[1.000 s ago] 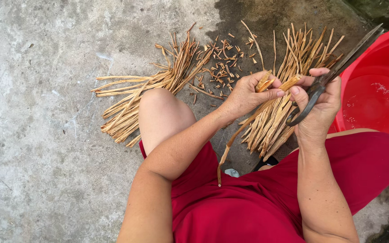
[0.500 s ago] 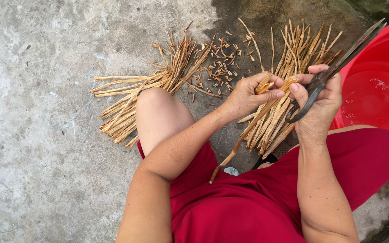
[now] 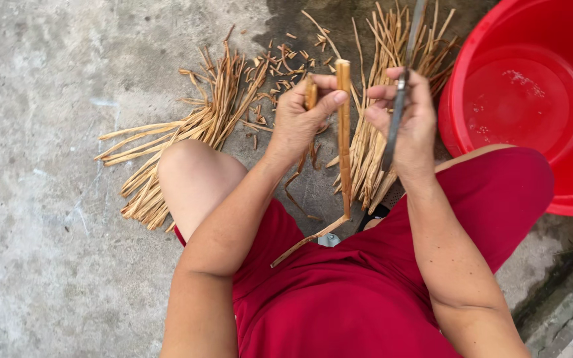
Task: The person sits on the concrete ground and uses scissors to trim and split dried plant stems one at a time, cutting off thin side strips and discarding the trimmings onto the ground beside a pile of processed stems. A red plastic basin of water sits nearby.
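Note:
My left hand point(image 3: 303, 116) grips a long tan strip of split stalk point(image 3: 344, 139), held upright between thumb and fingers, its lower end curling down toward my lap. My right hand point(image 3: 409, 119) is closed around a dark metal knife point(image 3: 399, 99), its blade pointing away from me, close beside the strip. Both hands hover over a pile of similar strips point(image 3: 379, 139) on the concrete floor.
A second heap of tan strips point(image 3: 187, 132) lies left of my bare knee point(image 3: 197, 176). Small cut scraps point(image 3: 286, 56) are scattered between the heaps. A red plastic basin point(image 3: 565, 179) with some water stands at the right. I wear red shorts point(image 3: 339, 292).
The strip has swung from lying slanted across the pile to standing upright in my left hand. The knife has turned from slanting right to pointing nearly straight away.

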